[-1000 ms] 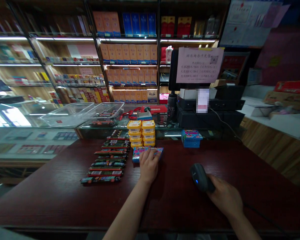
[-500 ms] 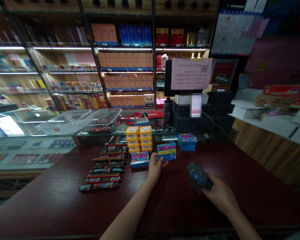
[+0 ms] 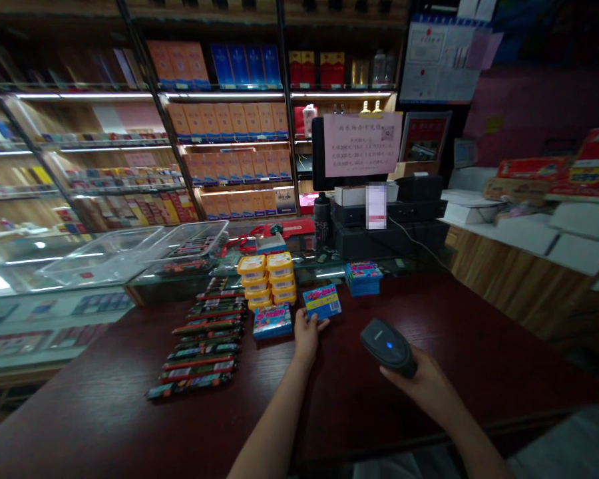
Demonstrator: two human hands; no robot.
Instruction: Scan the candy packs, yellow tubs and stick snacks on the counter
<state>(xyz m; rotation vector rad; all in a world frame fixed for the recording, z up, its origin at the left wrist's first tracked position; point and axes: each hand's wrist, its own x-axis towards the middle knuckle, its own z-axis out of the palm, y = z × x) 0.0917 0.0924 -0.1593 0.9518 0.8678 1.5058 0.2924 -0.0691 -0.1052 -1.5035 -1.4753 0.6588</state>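
Note:
My left hand (image 3: 308,332) grips the lower edge of a small blue packet (image 3: 322,303), tilted up so a yellow strip and a barcode show. In my right hand (image 3: 424,379) is a dark barcode scanner (image 3: 388,347) with a blue light on top, its head pointing left toward the packet. Just left of my left hand lies a stack of similar blue packets (image 3: 272,322), in front of stacked yellow-lidded tubs (image 3: 266,279). Another stack of blue packets (image 3: 363,278) stands farther back to the right.
A row of long dark wrapped sticks (image 3: 199,352) lies on the left of the brown table (image 3: 359,426). Clear plastic bins (image 3: 104,256) sit on the glass counter behind. A black bottle (image 3: 321,219) and a monitor with a pink sign (image 3: 362,146) stand at the back.
The view has shifted slightly, with most things now farther left. Both hands keep their hold on the packet and the scanner; the packet leans a little more.

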